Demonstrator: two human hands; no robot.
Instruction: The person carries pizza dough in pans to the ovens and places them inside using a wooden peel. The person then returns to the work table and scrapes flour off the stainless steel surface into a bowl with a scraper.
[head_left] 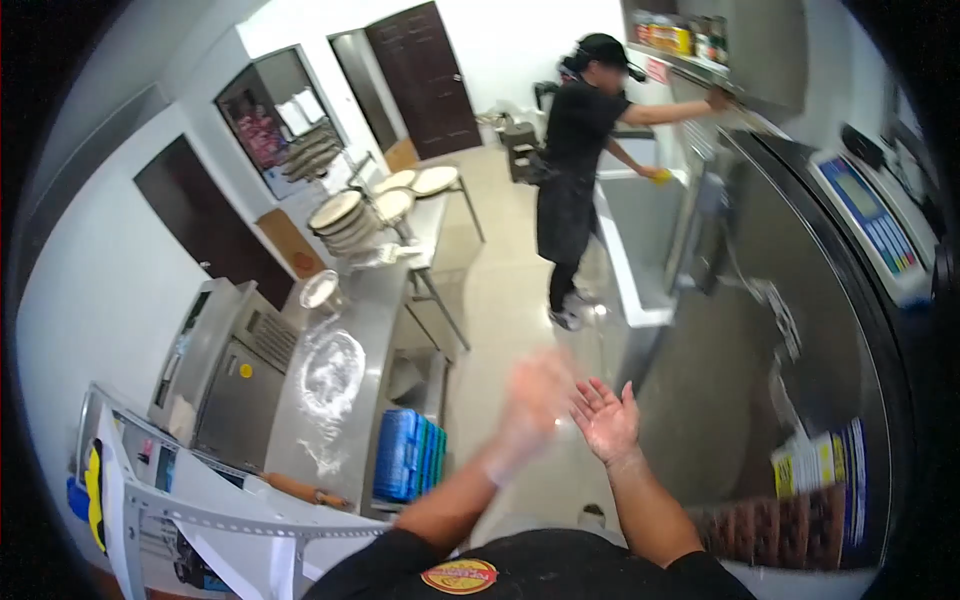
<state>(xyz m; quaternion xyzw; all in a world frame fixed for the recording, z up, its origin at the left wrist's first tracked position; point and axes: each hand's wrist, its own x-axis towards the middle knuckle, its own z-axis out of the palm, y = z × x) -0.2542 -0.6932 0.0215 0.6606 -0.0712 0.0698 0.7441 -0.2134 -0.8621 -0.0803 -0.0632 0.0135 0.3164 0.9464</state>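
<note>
Both of my hands are raised in front of my body, above the tiled floor. My right hand (608, 422) has its palm up and its fingers spread, with nothing in it. Beside it on the left, my left hand (540, 392) is smeared by motion, so its fingers cannot be made out. To the left stands a steel table (373, 340) with white flour (333, 377) spread on it, a round container (320, 290) and a rolling pin (303, 489) near its close end.
A co-worker in black (575, 160) stands at an open white chest (640, 240), holding something yellow. At the right are a dark steel surface (790, 260) and a scale (870, 220). Blue crates (398, 455) sit below the table; a metal rack (230, 515) is at the lower left.
</note>
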